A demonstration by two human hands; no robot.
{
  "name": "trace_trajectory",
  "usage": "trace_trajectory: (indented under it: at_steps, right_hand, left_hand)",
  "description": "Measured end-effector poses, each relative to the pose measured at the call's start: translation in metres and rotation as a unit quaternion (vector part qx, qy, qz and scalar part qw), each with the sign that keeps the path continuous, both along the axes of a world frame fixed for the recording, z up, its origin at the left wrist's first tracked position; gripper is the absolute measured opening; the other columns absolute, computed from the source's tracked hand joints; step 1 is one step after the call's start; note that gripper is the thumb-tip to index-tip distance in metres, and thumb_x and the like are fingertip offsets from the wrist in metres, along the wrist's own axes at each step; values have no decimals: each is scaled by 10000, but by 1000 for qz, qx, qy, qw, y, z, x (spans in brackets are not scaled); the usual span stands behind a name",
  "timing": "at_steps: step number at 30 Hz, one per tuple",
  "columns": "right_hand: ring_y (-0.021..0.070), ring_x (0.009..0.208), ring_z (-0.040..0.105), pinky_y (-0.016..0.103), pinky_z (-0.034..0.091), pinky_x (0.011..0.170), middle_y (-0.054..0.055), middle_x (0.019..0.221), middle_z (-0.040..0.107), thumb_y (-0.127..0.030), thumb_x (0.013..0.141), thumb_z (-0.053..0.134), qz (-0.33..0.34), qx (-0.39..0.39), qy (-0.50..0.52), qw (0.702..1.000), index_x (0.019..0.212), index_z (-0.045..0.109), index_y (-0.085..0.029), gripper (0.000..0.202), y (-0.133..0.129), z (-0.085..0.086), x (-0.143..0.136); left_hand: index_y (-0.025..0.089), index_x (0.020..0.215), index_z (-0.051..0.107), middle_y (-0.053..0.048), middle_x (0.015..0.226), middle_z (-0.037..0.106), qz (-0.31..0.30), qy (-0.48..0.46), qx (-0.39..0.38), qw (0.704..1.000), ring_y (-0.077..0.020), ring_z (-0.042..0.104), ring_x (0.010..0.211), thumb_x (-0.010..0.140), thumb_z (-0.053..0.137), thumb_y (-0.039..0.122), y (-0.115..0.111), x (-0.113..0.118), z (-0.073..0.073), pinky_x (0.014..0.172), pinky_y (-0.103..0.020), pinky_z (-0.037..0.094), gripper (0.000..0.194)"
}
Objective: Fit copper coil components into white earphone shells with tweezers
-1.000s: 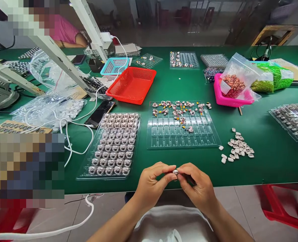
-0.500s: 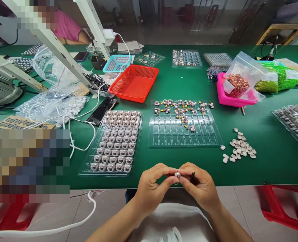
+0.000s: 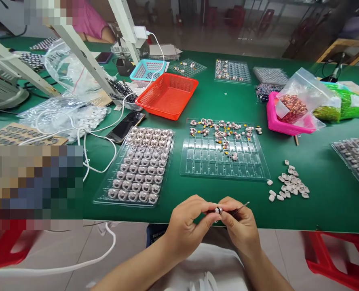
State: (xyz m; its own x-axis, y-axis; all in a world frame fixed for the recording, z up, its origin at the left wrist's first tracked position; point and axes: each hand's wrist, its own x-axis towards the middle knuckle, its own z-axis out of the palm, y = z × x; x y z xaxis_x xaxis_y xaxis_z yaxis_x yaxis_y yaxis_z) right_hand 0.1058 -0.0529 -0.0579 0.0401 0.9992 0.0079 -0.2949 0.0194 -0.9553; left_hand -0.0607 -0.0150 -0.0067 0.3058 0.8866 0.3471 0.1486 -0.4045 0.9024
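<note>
Close to the table's front edge, my left hand (image 3: 184, 224) pinches a small rounded pale piece with a dark band (image 3: 218, 210) between thumb and fingertips. My right hand (image 3: 242, 228) grips the same piece from the other side, so both hands are closed on it. A thin pointed metal tool, like tweezers (image 3: 243, 206), sticks out of my right hand. Beyond my hands lies a clear plastic tray (image 3: 197, 167) with small wired white parts in its far rows. Loose white shells (image 3: 293, 182) lie to the right.
At left stands a tray of shiny rounded housings (image 3: 134, 178), with a phone (image 3: 126, 126) and white cables (image 3: 102, 169) beside it. Further back are a red basket (image 3: 170, 99), a blue basket (image 3: 147, 70) and a pink basket (image 3: 288, 125) holding bagged coppery parts. A co-worker's pink sleeve (image 3: 90, 20) shows far left.
The view has shifted slightly. The piece between my fingers has turned, and its dark band now shows. The thin tool in my right hand now points up and to the right.
</note>
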Motion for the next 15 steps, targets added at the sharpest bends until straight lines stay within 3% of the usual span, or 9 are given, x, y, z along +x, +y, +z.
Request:
trace_trajectory:
  at_steps: [15]
  right_hand:
    - [168, 748, 644, 274, 535, 628, 35, 802, 705, -167, 861, 747, -12, 48, -52, 997, 955, 782, -292, 160, 3, 6, 0]
  left_hand:
    - [162, 958, 759, -61, 778, 786, -1, -10, 10, 1000, -165, 677, 674, 843, 726, 109, 1, -1, -1, 662, -260, 539, 132]
